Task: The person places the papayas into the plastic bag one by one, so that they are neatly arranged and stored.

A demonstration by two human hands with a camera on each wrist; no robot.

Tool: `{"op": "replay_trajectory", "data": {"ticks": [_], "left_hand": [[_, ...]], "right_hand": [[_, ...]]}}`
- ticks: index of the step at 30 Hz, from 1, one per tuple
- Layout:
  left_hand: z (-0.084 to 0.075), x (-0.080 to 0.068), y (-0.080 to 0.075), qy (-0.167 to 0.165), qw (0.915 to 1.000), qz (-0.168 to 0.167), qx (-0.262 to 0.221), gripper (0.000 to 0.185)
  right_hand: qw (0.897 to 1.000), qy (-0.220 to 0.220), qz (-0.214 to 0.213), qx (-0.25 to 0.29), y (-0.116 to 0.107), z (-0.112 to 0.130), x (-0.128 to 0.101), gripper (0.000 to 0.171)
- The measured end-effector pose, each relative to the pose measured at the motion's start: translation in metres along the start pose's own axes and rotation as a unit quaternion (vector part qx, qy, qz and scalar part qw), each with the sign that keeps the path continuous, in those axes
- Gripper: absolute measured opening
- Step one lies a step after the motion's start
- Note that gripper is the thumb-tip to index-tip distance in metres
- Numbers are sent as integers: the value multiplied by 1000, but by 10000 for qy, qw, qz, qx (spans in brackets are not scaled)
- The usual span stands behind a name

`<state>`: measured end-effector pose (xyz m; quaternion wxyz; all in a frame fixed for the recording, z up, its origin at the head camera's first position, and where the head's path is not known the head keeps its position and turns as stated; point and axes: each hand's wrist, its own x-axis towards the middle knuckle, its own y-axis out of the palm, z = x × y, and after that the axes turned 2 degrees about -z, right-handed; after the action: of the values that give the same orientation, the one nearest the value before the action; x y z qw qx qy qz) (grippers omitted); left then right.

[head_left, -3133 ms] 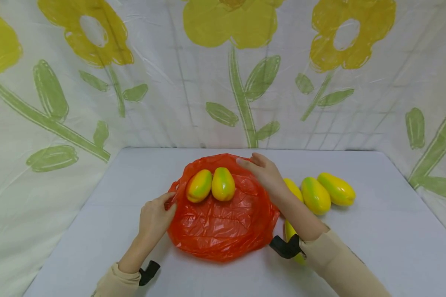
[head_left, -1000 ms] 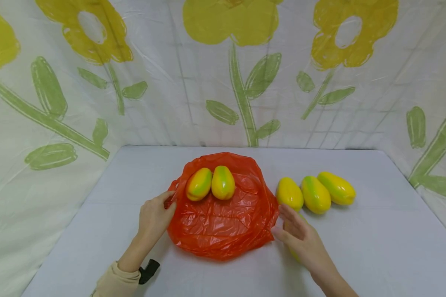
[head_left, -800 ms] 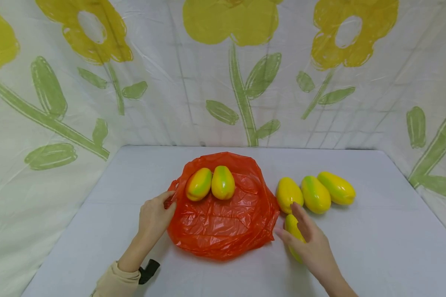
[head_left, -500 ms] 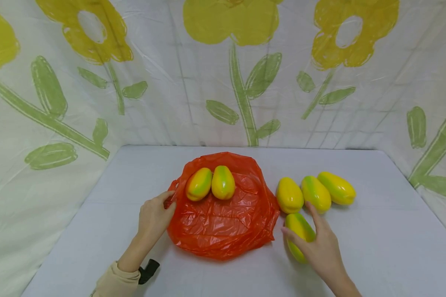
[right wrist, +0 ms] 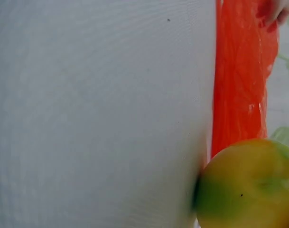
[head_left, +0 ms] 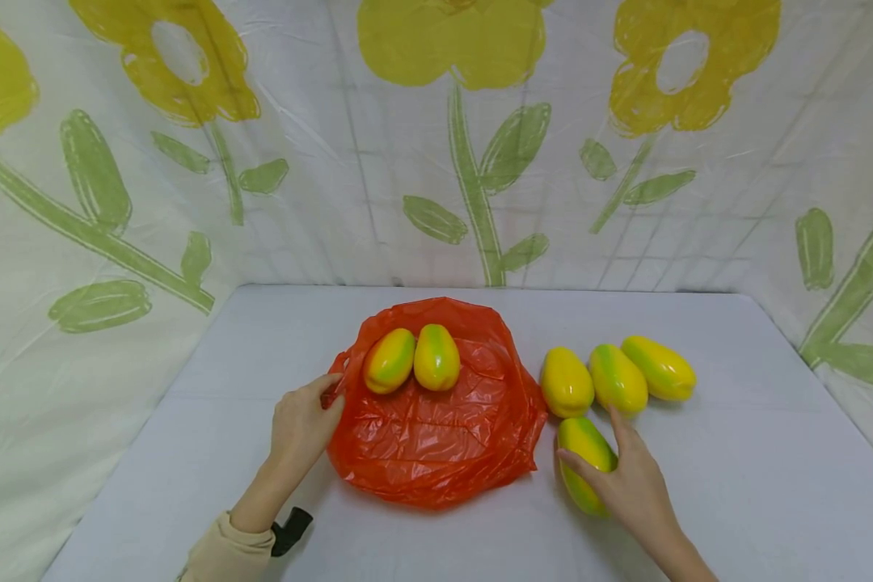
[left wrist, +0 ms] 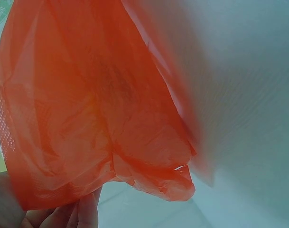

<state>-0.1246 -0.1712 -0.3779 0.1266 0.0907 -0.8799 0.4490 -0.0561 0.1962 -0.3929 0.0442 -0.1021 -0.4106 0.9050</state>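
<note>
An open red plastic bag [head_left: 436, 444] lies spread on the table with two yellow-green papayas [head_left: 413, 360] inside, near its far side. My left hand [head_left: 301, 428] pinches the bag's left edge; in the left wrist view fingers [left wrist: 63, 216] show under the thin plastic. Right of the bag, my right hand [head_left: 640, 489] spans a papaya [head_left: 584, 443], thumb over its left side and index finger along its far right side. The same papaya [right wrist: 251, 185] fills the lower right corner of the right wrist view. My other right fingers are hidden behind the hand.
Three more papayas [head_left: 618, 380] lie in a row beyond my right hand, close to the bag's right edge. The white table [head_left: 757, 453] ends at a flower-printed curtain [head_left: 378, 162]. A black wrist mount [head_left: 291, 532] sits by my left sleeve.
My right hand has come from the bag's far edge, past its right edge, to the nearest papaya and settled around it. The left hand keeps its place on the bag.
</note>
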Motion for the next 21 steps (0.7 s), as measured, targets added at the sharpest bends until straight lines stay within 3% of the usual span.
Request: {"op": "replay_trajectory", "data": {"ticks": [13,21], "left_hand": [[1,1,0,75,10000,-8,18,27],[1,2,1,36,10000,28,11,27]], "right_hand": [[9991,133,365,-196,4,-6,7,104],[9978,298,587,-23,7,-6,8,102]]}}
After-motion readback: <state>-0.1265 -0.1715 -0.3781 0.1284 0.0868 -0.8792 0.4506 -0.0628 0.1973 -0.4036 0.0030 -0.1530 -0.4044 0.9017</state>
